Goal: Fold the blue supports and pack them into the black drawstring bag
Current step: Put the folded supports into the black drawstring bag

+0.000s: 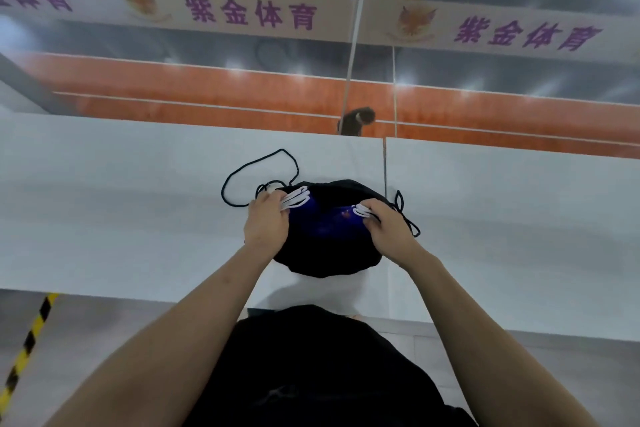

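The black drawstring bag (pixel 325 253) is lying on a white table (pixel 121 218), an orange court floor (pixel 207 94) stretching beyond. The left hand (pixel 265 224) and right hand (pixel 389 227) are gripping the blue supports (pixel 322 222) inside it.

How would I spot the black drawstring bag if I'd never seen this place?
Look at the long white table in front of the person. Near its middle, between the left hand and right hand, lies the black drawstring bag: dark, rounded, blue supports showing inside.
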### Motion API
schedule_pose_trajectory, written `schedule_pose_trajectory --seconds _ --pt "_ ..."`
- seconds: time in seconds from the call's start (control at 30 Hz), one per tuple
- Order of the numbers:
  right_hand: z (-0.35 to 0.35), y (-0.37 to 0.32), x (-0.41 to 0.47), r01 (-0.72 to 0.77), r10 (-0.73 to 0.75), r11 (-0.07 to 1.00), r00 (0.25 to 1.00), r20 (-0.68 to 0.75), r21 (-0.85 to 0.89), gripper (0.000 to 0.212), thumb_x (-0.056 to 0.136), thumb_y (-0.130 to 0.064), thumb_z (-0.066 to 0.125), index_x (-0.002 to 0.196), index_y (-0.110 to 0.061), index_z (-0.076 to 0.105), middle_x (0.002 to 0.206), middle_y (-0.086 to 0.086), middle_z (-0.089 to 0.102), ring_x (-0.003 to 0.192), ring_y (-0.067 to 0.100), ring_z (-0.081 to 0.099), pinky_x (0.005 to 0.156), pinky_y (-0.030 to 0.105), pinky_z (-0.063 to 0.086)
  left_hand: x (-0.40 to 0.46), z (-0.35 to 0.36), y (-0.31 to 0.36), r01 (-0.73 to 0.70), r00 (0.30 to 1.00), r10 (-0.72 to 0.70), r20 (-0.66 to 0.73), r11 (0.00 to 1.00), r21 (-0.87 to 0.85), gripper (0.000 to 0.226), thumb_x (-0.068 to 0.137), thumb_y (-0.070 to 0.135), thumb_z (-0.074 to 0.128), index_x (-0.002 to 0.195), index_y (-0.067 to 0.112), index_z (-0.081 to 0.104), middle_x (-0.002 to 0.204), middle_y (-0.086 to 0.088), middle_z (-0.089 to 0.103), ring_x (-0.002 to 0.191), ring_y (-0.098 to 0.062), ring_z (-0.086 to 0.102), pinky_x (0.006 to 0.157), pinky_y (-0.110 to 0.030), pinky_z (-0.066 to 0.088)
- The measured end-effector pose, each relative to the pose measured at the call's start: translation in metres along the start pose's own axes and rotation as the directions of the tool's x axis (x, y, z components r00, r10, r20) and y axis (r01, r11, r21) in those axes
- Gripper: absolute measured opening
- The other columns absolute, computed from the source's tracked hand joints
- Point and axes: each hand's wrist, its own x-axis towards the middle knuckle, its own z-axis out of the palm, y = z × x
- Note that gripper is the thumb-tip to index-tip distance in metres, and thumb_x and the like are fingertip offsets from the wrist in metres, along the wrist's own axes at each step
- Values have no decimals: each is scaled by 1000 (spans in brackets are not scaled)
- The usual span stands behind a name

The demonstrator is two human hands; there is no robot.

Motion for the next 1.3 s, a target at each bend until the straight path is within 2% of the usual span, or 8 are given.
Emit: schedule_pose_trajectory --seconds 0.2,0.33,0.5,0.7,1.0,1.13,1.23,1.3 --pt "2 -7 19 48 -39 997 991 130 -63 31 100 -6 49 118 -28 61 109 -14 64 100 0 57 84 11 42 5 6 1 -9 1000 9 14 1000 5 28 96 15 53 122 23 59 120 -6 55 111 -30 50 83 -43 51" --pt "8 -7 35 20 57 969 951 304 -245 29 98 -6 46 112 -25 61 102 -3 65 88 18 60 79 34 50 7 6 2 -28 999 28 22 999 20 27 95 16 53 119 24 59 118 -4 54 111 -28 50 81 -43 51" --pt "23 -4 50 86 132 809 937 323 -581 37 90 -3 50 119 -24 58 117 5 59 107 30 56 80 38 44 8 2 0 -114 992 104 72 982 153 25 95 17 52 118 26 56 115 1 51 108 -23 49 69 -39 50" --pt "38 5 59 79 117 699 968 223 -711 54 93 -11 54 144 -29 54 138 5 57 129 33 47 105 45 38 8 -1 -2 -167 983 146 110 962 217 27 97 20 49 122 30 54 118 5 50 110 -20 47 68 -36 45" --pt "71 -38 63 302 -272 908 952 140 -291 69 92 -36 70 153 -19 42 147 4 52 133 24 47 113 41 41 5 -5 -4 -236 970 221 98 953 191 25 100 27 49 123 29 57 117 6 53 112 -20 47 72 -37 50" --pt "81 -38 60 240 -235 956 971 45 -170 27 100 -19 59 127 -16 63 117 5 65 108 25 58 99 46 47 5 -8 -11 -214 976 205 72 965 150 40 92 33 66 130 28 54 125 5 53 117 -22 47 90 -37 48" --pt "74 -29 49 88 -87 996 992 -92 6 23 103 -17 56 124 -20 62 117 -4 63 107 14 59 97 39 52 9 -10 -26 -14 989 3 150 997 70 58 91 32 69 142 24 43 135 -3 52 122 -28 52 96 -44 48" --pt "68 -23 41 -12 33 984 992 -119 178 24 104 -16 55 126 -22 60 120 -8 63 109 9 60 92 28 55 11 -8 -36 91 969 -96 226 995 33 46 95 34 63 137 24 47 126 -4 62 111 -29 61 91 -45 53"
